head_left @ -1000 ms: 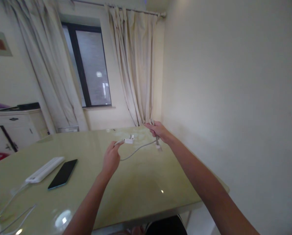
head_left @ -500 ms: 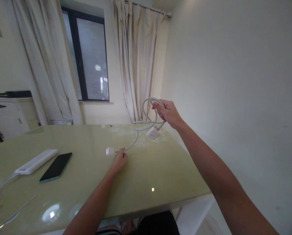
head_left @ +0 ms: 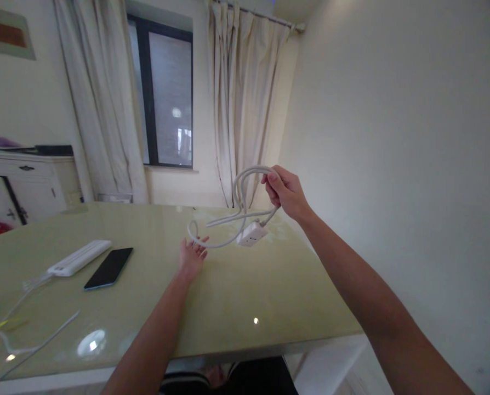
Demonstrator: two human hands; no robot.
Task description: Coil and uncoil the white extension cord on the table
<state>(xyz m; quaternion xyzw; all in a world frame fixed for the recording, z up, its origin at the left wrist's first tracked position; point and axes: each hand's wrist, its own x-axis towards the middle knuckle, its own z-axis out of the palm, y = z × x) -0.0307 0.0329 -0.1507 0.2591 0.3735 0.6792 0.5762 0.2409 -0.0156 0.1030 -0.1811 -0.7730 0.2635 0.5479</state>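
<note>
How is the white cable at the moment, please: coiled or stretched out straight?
Coiled: the white cable hangs in loops from the right hand, above the table.

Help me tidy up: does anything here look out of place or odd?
Nothing damaged or spilled. The right hand holds a white cable in loose, uneven loops above the table, its socket block dangling. A thin cord straggles across the table's near left corner.

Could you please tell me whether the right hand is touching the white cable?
Touching. The head view shows the right hand with its fingers closed around the looped white cable, holding it up above the table.
</note>
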